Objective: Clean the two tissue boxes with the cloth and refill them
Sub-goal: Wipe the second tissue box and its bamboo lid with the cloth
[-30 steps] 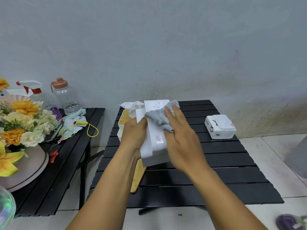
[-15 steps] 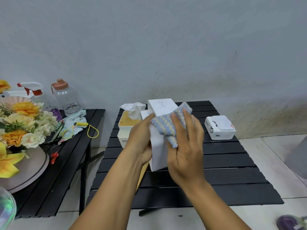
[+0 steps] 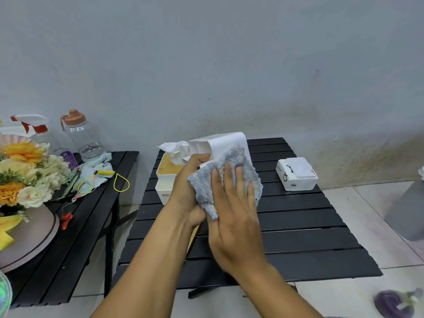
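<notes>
Grips one white tissue box (image 3: 227,143) with the left hand (image 3: 187,191), fingers curled round its left edge. Holds it tilted above the centre table (image 3: 298,228), just over mid-frame, clear of the slats. Presses one blue-and-cream cloth (image 3: 231,164) flat against the box's near face with the right hand (image 3: 231,203), four fingers straight and slightly spread over the fabric. Two tissue boxes in all: the held one, plus a second tissue box (image 3: 168,168) with a wooden top, standing left of centre on the same table, partly behind the left hand, one crumpled tissue (image 3: 174,149) poking out. One white wipes pack (image 3: 297,173) right of centre, well apart from both hands. Two black slatted tables in all, the side table (image 3: 68,249) at lower left carrying one spray bottle (image 3: 32,125), one clear bottle (image 3: 82,138) with an orange cap, one bunch of flowers (image 3: 25,171) and one yellow cord (image 3: 110,179). One grey bin (image 3: 408,210) at the right edge.
</notes>
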`<state>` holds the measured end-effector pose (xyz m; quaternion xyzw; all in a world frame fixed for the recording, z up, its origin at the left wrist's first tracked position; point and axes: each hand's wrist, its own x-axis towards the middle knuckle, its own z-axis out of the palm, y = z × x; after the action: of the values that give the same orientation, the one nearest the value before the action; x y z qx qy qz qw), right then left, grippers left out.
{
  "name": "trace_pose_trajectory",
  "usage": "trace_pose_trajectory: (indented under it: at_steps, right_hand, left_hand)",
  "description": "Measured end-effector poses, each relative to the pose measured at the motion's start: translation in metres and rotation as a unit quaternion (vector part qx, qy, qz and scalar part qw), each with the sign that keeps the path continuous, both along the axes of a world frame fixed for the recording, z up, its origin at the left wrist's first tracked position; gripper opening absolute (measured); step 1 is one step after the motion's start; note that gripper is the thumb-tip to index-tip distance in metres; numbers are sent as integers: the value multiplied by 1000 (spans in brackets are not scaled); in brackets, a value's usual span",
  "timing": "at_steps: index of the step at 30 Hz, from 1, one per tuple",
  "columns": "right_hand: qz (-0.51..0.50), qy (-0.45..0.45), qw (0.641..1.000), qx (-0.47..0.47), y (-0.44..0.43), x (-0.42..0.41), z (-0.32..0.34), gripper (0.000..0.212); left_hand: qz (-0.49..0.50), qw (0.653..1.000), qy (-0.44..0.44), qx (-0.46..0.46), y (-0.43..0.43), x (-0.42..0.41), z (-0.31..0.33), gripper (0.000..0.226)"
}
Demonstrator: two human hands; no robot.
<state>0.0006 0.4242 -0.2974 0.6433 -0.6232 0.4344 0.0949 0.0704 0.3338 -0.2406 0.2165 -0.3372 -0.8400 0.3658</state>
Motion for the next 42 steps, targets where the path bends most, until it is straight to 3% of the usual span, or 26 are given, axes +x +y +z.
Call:
trace_pose_trajectory:
  at_steps: [5,12,15,18,25,27,31,33,37,42]
  right_hand:
    - [-33,-105,994,4,-22,-21,24,66]
    - [34,28,999,14,0,2,-2,70]
    - [1,17,1000,14,-16,-15,15,67]
    - [-48,-38,998,22,-30,-31,27,66]
    - [18,84,996,17,4,2,1,69]
    - [3,75,997,16,-3,-6,10,70]
    - [-56,-14,998,20,-23,-27,29,64]
    - [-47,-4,999,18,-20,-21,22,62]
    - [35,34,997,55,6,10,-5,68]
    - [41,37,996,64,12,14,-4,66]
  left_hand:
    - [36,999,-9,-8,6,-1,-4,47]
    - [-2,1000,6,15,-3,5,-3,33]
    - [-7,999,-9,-46,0,5,-4,33]
    - [-15,1000,-15,5,7,-4,-4,37]
    - [65,997,-31,21,1,11,-3,41]
    - [34,999,-40,-3,3,11,2,29]
    - [-8,999,-39,23,7,2,2,41]
    - [-22,999,-30,27,7,3,2,41]
    - [34,996,-70,47,-2,9,7,42]
    - [72,991,-88,68,-3,12,16,43]
